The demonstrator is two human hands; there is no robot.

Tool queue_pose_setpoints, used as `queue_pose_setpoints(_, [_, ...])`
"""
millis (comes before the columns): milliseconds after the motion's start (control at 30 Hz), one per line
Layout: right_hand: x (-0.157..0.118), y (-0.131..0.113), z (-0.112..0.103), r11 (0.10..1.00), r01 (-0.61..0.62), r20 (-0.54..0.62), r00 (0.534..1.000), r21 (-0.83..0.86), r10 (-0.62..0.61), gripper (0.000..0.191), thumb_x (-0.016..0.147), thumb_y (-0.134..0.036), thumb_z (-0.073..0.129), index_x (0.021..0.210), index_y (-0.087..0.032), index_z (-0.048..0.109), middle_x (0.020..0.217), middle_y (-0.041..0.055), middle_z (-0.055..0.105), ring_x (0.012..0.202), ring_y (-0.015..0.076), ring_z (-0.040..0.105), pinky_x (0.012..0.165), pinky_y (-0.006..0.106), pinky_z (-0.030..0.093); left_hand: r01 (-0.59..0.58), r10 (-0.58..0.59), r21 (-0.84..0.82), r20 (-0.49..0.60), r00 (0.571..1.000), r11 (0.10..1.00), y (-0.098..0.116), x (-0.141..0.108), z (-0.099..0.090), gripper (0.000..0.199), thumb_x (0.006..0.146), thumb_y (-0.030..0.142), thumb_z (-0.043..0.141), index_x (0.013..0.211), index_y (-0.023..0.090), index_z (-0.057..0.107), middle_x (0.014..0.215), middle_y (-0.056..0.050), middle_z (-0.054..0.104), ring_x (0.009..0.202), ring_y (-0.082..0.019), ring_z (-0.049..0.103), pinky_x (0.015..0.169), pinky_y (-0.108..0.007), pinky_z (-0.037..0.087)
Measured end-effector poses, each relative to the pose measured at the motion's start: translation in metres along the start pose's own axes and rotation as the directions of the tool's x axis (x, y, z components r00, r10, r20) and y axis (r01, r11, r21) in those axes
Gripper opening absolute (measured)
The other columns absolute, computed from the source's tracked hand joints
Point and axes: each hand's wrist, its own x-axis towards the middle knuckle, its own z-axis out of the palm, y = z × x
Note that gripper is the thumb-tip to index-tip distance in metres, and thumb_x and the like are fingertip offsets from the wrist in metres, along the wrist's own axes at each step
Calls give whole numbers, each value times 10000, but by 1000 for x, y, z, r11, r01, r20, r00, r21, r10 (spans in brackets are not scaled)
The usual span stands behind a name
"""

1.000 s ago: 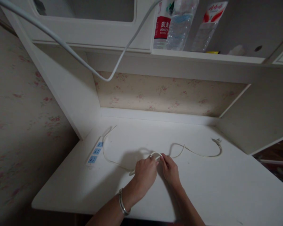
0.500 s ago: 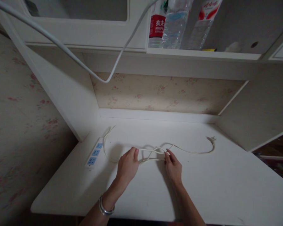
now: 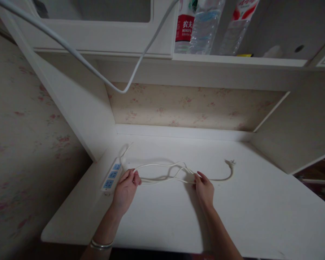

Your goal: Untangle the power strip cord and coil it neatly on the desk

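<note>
A white power cord (image 3: 162,165) runs in several loose strands between my two hands, just above the white desk. My left hand (image 3: 126,187) is closed on the strands' left end, close beside a power strip (image 3: 112,175) with blue socket faces. Around the right end of the strands my right hand (image 3: 204,186) is closed, thumb and fingers pinched. Past it, the cord's tail curves over the desk to a plug (image 3: 232,163). Another stretch of cord bends behind the power strip. Fingertips of both hands are partly hidden.
Bottles (image 3: 206,29) stand on the shelf above the desk (image 3: 162,224). A thick white cable or arm (image 3: 121,91) hangs across the upper left, in front of the cabinet. Side panels (image 3: 73,97) bound the desk left and right.
My left hand has moved left toward the power strip, drawing the strands out longer between the hands. The plug end has slid left toward my right hand, which stays nearly in place.
</note>
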Motion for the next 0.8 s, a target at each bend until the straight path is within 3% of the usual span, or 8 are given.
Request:
queue_pose_setpoints(167, [-2, -5, -3, 961, 97, 101, 992, -259, -73, 519, 826, -534, 475, 1097, -138, 673, 786, 66, 716, 579, 181, 627, 628, 292, 479, 109, -113, -57, -70, 991, 992, -3, -3, -8, 279, 821, 392, 592, 675, 184, 476, 651, 36, 463, 582, -101, 413, 644, -274, 442])
queue_pose_setpoints(267, [-5, -5, -4, 912, 205, 150, 976, -355, -161, 469, 877, -533, 389, 920, -182, 697, 800, 58, 721, 614, 184, 627, 627, 279, 443, 119, -110, 211, -55, 992, 970, -5, 1, -13, 320, 842, 440, 555, 658, 179, 525, 632, 17, 497, 623, -136, 477, 670, -290, 448])
queue_pose_setpoints(367, [-8, -6, -6, 902, 243, 144, 968, -356, -204, 482, 900, -556, 349, 917, -202, 676, 818, 50, 722, 598, 177, 619, 594, 263, 425, -24, 135, 607, -138, 981, 794, 0, 8, -12, 239, 861, 401, 530, 882, 181, 621, 814, -34, 607, 767, -189, 560, 766, -332, 457])
queue_pose_setpoints(467, [-11, -12, -6, 892, 277, 114, 961, -357, -253, 488, 905, -573, 341, 926, -211, 667, 858, 50, 724, 616, 178, 628, 584, 249, 422, -251, 498, 847, -19, 867, 469, 14, 11, 6, 248, 910, 279, 452, 1099, 188, 583, 1101, -90, 589, 1018, -224, 548, 935, -390, 415])
queue_pose_setpoints(533, [-13, -19, -5, 883, 311, 95, 950, -351, -297, 496, 905, -582, 339, 915, -207, 665, 880, 59, 723, 646, 187, 640, 588, 243, 427, -389, 590, 869, 148, 794, 306, 26, 8, 31, 230, 930, 216, 420, 1103, 182, 568, 1094, -89, 586, 1067, -210, 533, 966, -375, 411])
queue_pose_setpoints(633, [-19, -31, -4, 862, 384, 90, 922, -332, -376, 489, 907, -578, 345, 909, -206, 662, 873, 61, 723, 678, 196, 654, 603, 242, 438, -563, 488, 825, 472, 734, 47, 37, -2, 79, 192, 921, 163, 444, 1053, 183, 581, 1054, -70, 603, 1016, -200, 542, 938, -350, 431])
queue_pose_setpoints(700, [-23, -39, -5, 833, 438, 95, 897, -337, -433, 474, 907, -559, 356, 948, -202, 665, 866, 67, 723, 681, 200, 658, 623, 253, 449, -672, 336, 726, 675, 657, -146, 32, -8, 110, 207, 914, 130, 432, 1053, 163, 581, 1037, -74, 609, 999, -213, 544, 917, -356, 436])
queue_pose_setpoints(800, [-30, -46, -7, 775, 542, 133, 838, -324, -530, 497, 899, -521, 354, 1042, -160, 665, 937, 114, 720, 761, 229, 669, 683, 288, 475, -839, 144, 438, 899, 414, -324, 8, -12, 143, 219, 927, 141, 412, 1070, 122, 577, 1014, -79, 610, 1019, -202, 540, 949, -326, 410])
